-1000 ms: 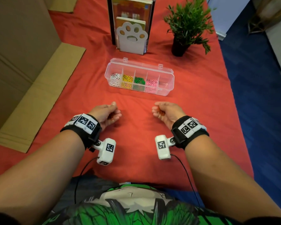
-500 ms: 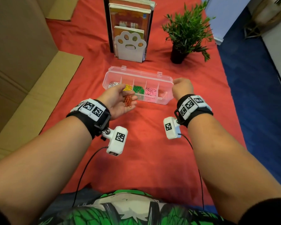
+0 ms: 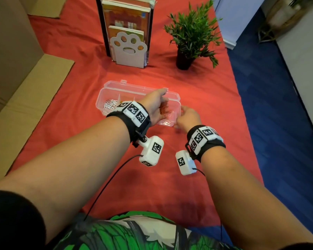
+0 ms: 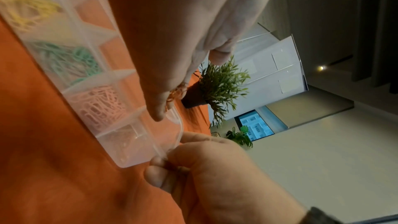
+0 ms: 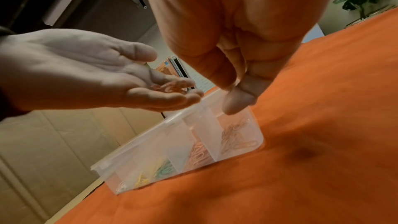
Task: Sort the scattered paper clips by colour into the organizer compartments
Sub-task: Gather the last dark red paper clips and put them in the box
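Note:
A clear organizer [image 3: 100, 100] lies open on the red cloth. It holds white [image 3: 109, 105], yellow [image 4: 25, 11], green [image 4: 69, 60] and pink clips [image 4: 99, 106], one colour per compartment. A few orange clips [image 5: 234, 137] lie in the right-end compartment. My left hand [image 3: 157, 103] hovers open over that end, palm tilted, with a bunch of orange clips [image 5: 170, 86] lying on its fingers. My right hand [image 3: 186, 118] is at the organizer's near right corner; its thumb and curled fingers [image 4: 159, 161] pinch the rim there.
A bookstand with a white paw-shaped end [image 3: 127, 49] and a potted plant [image 3: 190, 38] stand behind the organizer. Cardboard [image 3: 16, 87] lines the left side. The table's right edge [image 3: 242, 105] drops to blue carpet.
Both hands went from the near cloth to the organizer. The left hand opened with orange clips and moved right over the end compartment. The right hand came down onto the right corner.

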The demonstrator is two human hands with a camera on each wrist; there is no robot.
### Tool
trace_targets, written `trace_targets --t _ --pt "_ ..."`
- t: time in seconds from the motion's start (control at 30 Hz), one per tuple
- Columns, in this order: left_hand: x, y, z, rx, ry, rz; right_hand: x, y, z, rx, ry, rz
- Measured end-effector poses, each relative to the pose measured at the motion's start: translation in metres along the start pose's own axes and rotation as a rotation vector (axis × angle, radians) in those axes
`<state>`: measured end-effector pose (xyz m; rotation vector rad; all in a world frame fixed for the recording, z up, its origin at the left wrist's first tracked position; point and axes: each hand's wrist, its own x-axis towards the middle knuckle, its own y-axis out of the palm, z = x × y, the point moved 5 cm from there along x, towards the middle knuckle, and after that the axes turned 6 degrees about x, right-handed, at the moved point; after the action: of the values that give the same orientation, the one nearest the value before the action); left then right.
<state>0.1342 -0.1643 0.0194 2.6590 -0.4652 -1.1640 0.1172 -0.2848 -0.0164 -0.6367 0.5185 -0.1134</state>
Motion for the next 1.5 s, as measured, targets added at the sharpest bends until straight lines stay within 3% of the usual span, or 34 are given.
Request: trace_targets --t 0.3,0.5,0.6,0.7,0.77,0.83,0.9,0.97,1.07,1.17,1.23,1.3,1.37,1.43,1.5 --pt "0.004 0.016 0.002 0.082 0.030 -0.034 -0.002 -0.014 -0.006 -0.020 -0.021 0.039" --pt "-0.005 0.002 -0.003 0.108 0.185 -0.110 0.016 -0.021 -0.006 0.014 -0.019 -0.009" --pt "-0.015 -0.031 -0.011 0.273 0.277 -0.255 0.029 -0.019 -0.007 0.112 0.035 0.003" --pt "-0.034 -0.083 -0.018 0.608 0.394 -0.555 0.050 -0.017 -0.012 0.194 0.069 0.027" --pt "-0.047 -0.118 -0.016 0.806 0.350 -0.767 0.054 -0.018 -0.009 0.258 0.072 0.028" --pt "-0.055 -0.151 -0.010 0.865 0.213 -0.878 0.053 -0.020 -0.007 0.368 0.117 0.023" --pt "-0.055 -0.172 0.000 0.778 0.103 -0.801 0.049 -0.021 -0.003 0.481 0.108 0.025" --pt "-0.051 -0.181 0.012 0.521 0.071 -0.680 0.046 -0.023 0.002 0.543 0.043 -0.008" --pt "-0.051 -0.179 0.021 0.099 0.070 -0.612 0.036 -0.026 0.010 0.536 -0.107 -0.029" --pt "-0.049 -0.184 0.018 0.016 0.088 -0.601 0.021 -0.042 0.008 0.563 -0.143 -0.147" --pt "-0.049 -0.186 0.016 0.021 0.036 -0.571 0.010 -0.047 0.005 0.570 -0.145 -0.143" --pt "-0.051 -0.185 0.013 0.093 0.008 -0.570 -0.003 -0.043 0.010 0.426 -0.208 -0.061" --pt "-0.055 -0.184 0.010 0.273 0.012 -0.617 -0.012 -0.026 0.014 0.083 -0.324 0.111" --pt "-0.051 -0.187 0.010 0.487 0.027 -0.653 -0.018 -0.006 0.005 -0.368 -0.312 0.279" --pt "-0.050 -0.187 0.011 0.638 0.047 -0.691 -0.022 0.005 -0.004 -0.666 -0.271 0.309"
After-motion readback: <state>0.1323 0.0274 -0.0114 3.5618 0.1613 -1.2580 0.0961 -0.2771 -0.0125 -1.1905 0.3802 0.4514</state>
